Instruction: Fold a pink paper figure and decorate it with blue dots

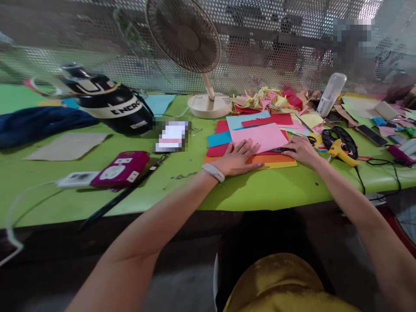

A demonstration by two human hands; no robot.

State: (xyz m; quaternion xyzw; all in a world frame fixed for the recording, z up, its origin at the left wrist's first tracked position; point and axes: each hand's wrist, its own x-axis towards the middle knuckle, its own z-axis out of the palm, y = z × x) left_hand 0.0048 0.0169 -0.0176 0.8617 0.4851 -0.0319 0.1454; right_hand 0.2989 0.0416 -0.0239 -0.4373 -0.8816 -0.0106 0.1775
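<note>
Head camera view: the left hand point(238, 158) lay flat, fingers spread, on one pink sheet point(260, 135) atop layered coloured papers point(279, 159) on the green table point(185, 195), likely to stop it sliding. The right hand point(303, 149) pinched one slim dark tool point(276, 150), type unclear, near the sheet's right corner, perhaps for control. Beyond stood one fan point(211, 107); one yellow glue gun point(343, 154) lay rightward.

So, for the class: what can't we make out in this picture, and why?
In the head view:
Pink paper: partly covered by the left hand.
Dark tool: partly covered by the right hand; its kind is unclear.
Phone: screen text lost to pixelation.
Fan: top cut off by the upper edge.
</note>
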